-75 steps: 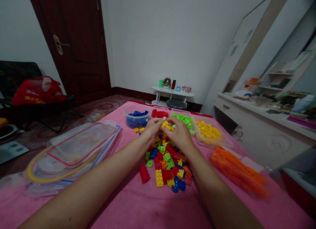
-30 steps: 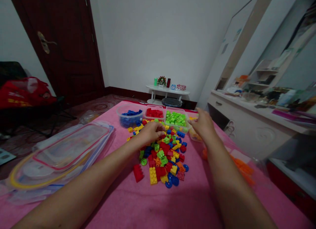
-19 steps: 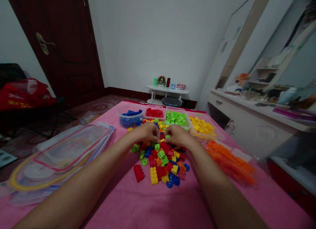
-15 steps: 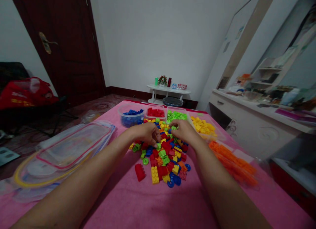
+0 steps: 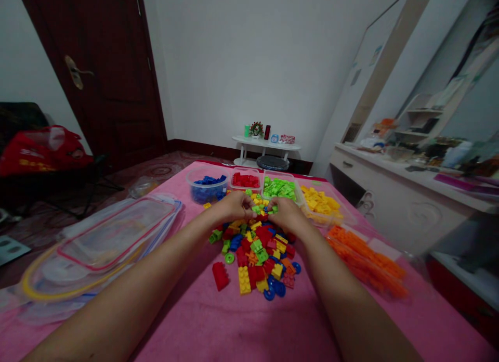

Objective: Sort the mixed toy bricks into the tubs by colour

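In the head view, the left hand (image 5: 235, 206), its hold unclear, and the right hand (image 5: 287, 212), seemingly pinching a green brick (image 5: 274, 210), are working over the mixed pile (image 5: 255, 247), where light fingertip picking is probably serving best.

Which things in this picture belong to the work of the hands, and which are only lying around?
In the work:
left hand
right hand
mixed pile
blue blocks
red blocks
green blocks
yellow blocks
orange pieces
probably the lids

Apparently only lying around:
red bag
flowers
green cup
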`<action>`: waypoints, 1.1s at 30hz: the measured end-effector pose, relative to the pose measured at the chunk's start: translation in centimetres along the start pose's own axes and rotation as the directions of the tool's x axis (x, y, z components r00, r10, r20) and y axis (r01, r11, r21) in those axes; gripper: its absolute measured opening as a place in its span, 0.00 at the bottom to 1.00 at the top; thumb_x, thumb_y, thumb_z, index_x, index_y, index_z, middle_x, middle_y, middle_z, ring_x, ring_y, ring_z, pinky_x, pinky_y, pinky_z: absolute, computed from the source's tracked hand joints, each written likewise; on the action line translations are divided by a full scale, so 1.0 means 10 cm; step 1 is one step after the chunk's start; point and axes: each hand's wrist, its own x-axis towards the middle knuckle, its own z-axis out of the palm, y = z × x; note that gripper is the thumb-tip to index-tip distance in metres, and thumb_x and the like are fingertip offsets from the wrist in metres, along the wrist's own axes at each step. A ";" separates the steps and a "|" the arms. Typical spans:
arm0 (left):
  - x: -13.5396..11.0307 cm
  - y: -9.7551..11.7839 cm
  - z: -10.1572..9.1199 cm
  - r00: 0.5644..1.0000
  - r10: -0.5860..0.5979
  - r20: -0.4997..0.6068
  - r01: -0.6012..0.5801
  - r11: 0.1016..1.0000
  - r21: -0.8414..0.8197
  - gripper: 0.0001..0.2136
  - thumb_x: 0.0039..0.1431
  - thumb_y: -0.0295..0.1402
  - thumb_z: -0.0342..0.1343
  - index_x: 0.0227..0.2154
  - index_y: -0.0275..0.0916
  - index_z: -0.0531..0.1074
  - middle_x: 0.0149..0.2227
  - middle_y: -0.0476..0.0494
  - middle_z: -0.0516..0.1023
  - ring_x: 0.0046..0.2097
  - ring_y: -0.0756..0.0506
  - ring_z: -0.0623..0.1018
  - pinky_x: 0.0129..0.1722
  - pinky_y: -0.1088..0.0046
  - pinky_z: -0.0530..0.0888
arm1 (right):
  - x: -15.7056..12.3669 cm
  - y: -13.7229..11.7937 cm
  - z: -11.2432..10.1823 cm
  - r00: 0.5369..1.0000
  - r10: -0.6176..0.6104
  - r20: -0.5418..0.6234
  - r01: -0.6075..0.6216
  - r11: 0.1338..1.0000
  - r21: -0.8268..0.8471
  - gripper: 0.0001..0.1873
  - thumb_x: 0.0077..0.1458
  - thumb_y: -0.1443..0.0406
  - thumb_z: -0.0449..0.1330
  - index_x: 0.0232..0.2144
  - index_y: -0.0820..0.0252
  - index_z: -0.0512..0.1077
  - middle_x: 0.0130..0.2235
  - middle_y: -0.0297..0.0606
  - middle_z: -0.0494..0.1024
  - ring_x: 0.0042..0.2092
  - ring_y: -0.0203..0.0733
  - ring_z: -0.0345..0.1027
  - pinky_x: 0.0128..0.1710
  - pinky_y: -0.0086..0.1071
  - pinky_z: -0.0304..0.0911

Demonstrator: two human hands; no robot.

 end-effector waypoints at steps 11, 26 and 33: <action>0.00 0.19 -0.07 0.903 0.122 -0.412 -0.147 0.989 -0.029 0.12 0.49 0.34 0.57 0.36 0.36 0.78 0.31 0.45 0.79 0.29 0.49 0.74 0.30 0.77 0.67 | -0.01 -0.22 -0.05 0.984 0.168 0.055 -0.124 0.435 0.892 0.14 0.49 0.55 0.58 0.34 0.59 0.68 0.19 0.28 0.65 0.17 0.30 0.57 0.16 0.24 0.56; -0.07 0.10 -0.21 0.975 0.193 0.113 -0.202 0.977 0.067 0.14 0.47 0.30 0.56 0.39 0.37 0.77 0.32 0.48 0.79 0.30 0.49 0.74 0.28 0.80 0.66 | -0.14 -0.35 0.01 0.903 -0.183 0.389 -0.270 0.463 0.844 0.11 0.50 0.58 0.58 0.29 0.61 0.66 0.22 0.30 0.70 0.15 0.24 0.51 0.11 0.18 0.39; -0.05 0.02 -0.19 0.998 0.067 -0.007 -0.066 0.990 0.127 0.15 0.44 0.30 0.59 0.38 0.37 0.78 0.35 0.42 0.81 0.32 0.46 0.77 0.29 0.77 0.68 | 0.08 -0.08 -0.26 0.962 0.001 0.273 -0.193 0.709 0.678 0.12 0.44 0.57 0.62 0.25 0.60 0.70 0.19 0.32 0.70 0.16 0.28 0.53 0.13 0.22 0.45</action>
